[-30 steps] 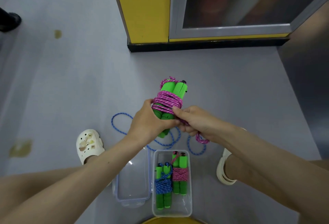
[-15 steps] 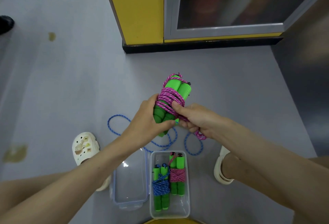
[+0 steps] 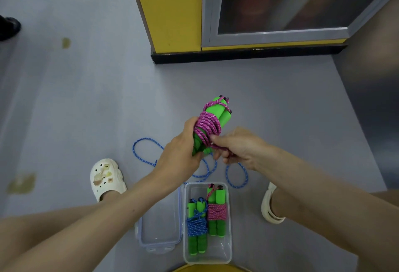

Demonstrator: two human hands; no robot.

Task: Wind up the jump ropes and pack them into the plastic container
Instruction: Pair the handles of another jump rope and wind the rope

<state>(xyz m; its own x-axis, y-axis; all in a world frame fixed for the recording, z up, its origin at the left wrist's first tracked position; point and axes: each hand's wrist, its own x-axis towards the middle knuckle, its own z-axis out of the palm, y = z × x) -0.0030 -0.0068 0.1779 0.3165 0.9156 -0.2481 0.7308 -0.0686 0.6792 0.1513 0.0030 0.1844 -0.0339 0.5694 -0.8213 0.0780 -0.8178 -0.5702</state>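
the clear plastic container (image 3: 218, 249) sits open on the floor nearest the person, its lid (image 3: 159, 224) lying just to its left. inside, a wound blue rope (image 3: 197, 226) and a wound pink rope (image 3: 217, 212) lie side by side. just beyond it a loose blue rope (image 3: 236, 174) curls on the floor between two white shoes. above that, the left hand (image 3: 179, 155) has its fingers wrapped round the lower green handles of a pink jump rope (image 3: 208, 126), while the right hand (image 3: 239, 147) pinches the cord's free end beside the coil. farthest off stands a yellow cabinet (image 3: 170, 8).
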